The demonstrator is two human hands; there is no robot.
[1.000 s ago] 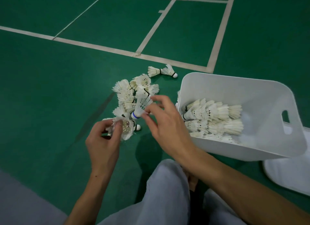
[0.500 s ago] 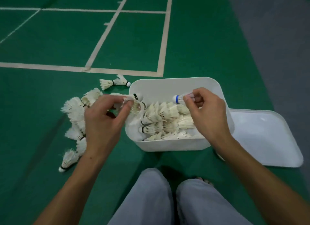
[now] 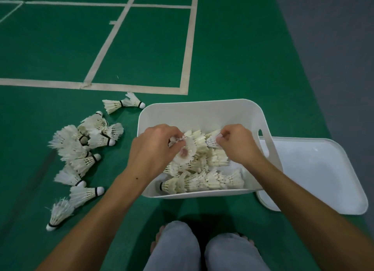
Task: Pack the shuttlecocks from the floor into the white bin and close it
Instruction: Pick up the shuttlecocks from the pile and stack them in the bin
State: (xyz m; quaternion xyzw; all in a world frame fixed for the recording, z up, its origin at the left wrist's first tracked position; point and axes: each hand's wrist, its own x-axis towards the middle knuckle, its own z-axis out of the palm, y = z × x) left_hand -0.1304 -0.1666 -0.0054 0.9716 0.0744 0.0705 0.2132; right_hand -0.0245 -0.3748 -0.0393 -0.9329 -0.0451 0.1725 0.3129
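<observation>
At far left, a loose pile of shuttlecocks (image 3: 81, 149) lies on the green floor (image 3: 232, 48), with two more joined end to end (image 3: 123, 103) beside the bin's far-left corner. The left hand (image 3: 153, 151) sits over the bin's left side, fingers curled and pinching a shuttlecock (image 3: 185, 152) whose feather skirt opens toward the camera. Below both hands, rows of nested shuttlecocks (image 3: 202, 182) lie inside the bin (image 3: 202, 109), their long axes running left to right. The right hand (image 3: 236, 145) pinches another shuttlecock (image 3: 212, 139) by the feathers, above the same rows. The lid (image 3: 313, 175) lies flat on the floor at right, partly under the bin's edge — closer to the right hand.

What remains lies left of the bin, so the left hand is likely the nearer one for the next reach — the pile's shuttlecocks point in mixed directions. No brand or writing can be read on anything.
</observation>
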